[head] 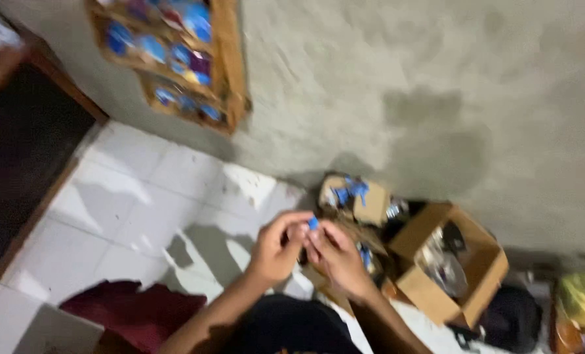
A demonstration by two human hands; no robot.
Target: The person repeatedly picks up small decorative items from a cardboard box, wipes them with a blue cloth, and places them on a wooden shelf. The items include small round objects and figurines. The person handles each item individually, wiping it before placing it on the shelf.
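Both my left hand [276, 249] and my right hand [335, 257] pinch one small blue plastic piece [313, 223] at the fingertips, just left of the open brown cardboard box [446, 262] (the picture is blurred). I judge steady, light fingertip pressure best.

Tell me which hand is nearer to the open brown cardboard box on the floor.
The right hand. It is just beside the open brown cardboard box; the left hand is farther away, beyond the right hand.
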